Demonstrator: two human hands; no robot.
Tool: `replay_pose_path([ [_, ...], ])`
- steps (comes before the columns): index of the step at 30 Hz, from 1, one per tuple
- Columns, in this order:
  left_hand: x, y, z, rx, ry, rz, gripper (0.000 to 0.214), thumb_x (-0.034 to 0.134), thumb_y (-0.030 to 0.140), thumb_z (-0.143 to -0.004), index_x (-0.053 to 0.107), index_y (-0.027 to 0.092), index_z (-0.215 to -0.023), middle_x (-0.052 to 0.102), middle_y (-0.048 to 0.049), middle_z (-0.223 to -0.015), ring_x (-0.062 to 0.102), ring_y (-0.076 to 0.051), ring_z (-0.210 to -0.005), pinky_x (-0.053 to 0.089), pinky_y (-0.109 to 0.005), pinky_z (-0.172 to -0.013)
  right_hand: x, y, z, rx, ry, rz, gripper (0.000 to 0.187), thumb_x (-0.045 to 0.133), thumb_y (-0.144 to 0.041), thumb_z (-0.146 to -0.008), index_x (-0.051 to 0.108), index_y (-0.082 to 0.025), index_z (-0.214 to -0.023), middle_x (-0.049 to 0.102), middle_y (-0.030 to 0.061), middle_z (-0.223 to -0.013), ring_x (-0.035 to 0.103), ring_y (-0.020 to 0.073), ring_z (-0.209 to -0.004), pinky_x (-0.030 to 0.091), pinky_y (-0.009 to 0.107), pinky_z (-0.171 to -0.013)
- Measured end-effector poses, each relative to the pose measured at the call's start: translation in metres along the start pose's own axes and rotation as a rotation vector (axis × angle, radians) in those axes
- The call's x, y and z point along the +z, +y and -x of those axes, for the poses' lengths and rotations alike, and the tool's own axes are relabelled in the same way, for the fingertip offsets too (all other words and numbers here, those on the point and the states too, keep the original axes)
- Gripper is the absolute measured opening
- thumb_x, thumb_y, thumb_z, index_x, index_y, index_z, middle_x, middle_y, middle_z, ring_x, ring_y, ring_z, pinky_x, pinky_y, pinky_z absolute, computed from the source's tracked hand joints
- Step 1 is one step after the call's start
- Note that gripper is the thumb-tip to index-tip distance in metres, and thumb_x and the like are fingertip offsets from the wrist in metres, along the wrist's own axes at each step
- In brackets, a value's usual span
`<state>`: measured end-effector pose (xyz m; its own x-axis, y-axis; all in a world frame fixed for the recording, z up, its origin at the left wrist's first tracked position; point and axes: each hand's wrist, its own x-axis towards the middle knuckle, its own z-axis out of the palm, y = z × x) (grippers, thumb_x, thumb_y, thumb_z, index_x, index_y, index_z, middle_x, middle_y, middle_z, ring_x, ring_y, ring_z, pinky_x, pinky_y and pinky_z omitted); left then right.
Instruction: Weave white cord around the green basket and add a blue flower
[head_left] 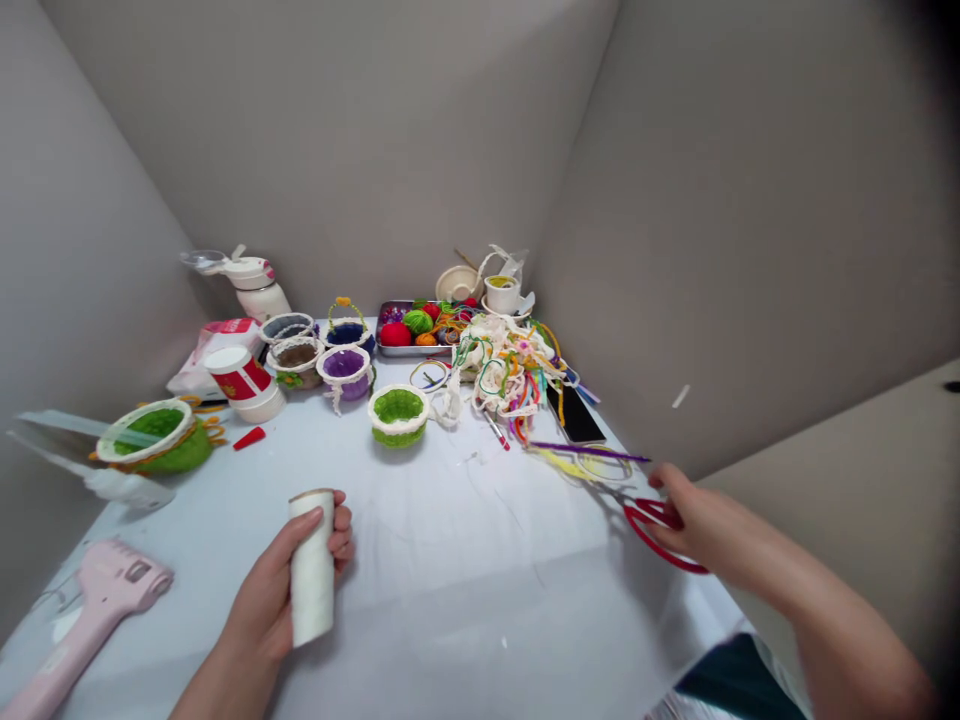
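Observation:
My left hand (pixel 311 560) is wrapped around a white cardboard tube (pixel 312 590) with a brownish top rim, held upright above the front of the table. At the table's right edge, my right hand (pixel 686 515) grips the red handles of a pair of scissors (pixel 646 515). The blades point left, toward yellow strands (pixel 564 464) and a purple stick-like strand (pixel 589 451). Between and beyond my hands stands a small green basket (pixel 399 430) with a white rim.
At the left lie a pink glue gun (pixel 112 590) and a larger green basket (pixel 176 448). Several small baskets, including a purple one (pixel 349 375), stand farther back. Behind are a tray (pixel 417 351) of yarn balls, a tangled yarn heap (pixel 510 360) and a black phone (pixel 576 415).

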<state>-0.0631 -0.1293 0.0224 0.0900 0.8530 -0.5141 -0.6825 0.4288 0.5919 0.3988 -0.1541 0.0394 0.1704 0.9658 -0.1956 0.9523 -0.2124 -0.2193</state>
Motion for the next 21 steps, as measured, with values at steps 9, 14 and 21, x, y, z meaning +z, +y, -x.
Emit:
replay_pose_path([
  [9,-0.001,-0.001,-0.001,-0.015,0.013,-0.004,0.024,0.069,0.014,-0.071,0.063,0.011,-0.094,0.055,-0.0037,-0.076,0.050,-0.009,-0.059,0.051,-0.021,-0.053,-0.022,-0.007,0.066,0.018,-0.160,-0.076,0.021,0.065,-0.039,-0.073,0.052,-0.022,-0.075,0.062,0.0048,-0.058,0.054,0.0178,-0.047,0.033,0.029,-0.045],
  [14,-0.001,0.001,0.001,0.004,0.002,-0.012,0.025,0.070,0.015,-0.071,0.063,0.012,-0.095,0.056,-0.0032,-0.076,0.051,-0.009,-0.059,0.051,-0.021,-0.053,-0.023,-0.009,0.071,-0.020,-0.205,-0.164,0.027,0.059,-0.046,-0.081,0.053,-0.021,-0.074,0.062,0.0056,-0.060,0.052,0.0150,-0.048,0.035,0.029,-0.045],
  [21,0.009,-0.003,0.006,-0.144,-0.111,0.001,0.031,0.077,0.020,-0.067,0.064,0.014,-0.095,0.060,-0.0026,-0.075,0.054,-0.009,-0.057,0.052,-0.021,-0.053,0.006,-0.015,0.069,-0.045,-0.324,-0.402,0.037,0.051,-0.057,-0.086,0.049,-0.021,-0.078,0.060,0.0022,-0.069,0.049,0.0129,-0.057,0.041,0.025,-0.053],
])
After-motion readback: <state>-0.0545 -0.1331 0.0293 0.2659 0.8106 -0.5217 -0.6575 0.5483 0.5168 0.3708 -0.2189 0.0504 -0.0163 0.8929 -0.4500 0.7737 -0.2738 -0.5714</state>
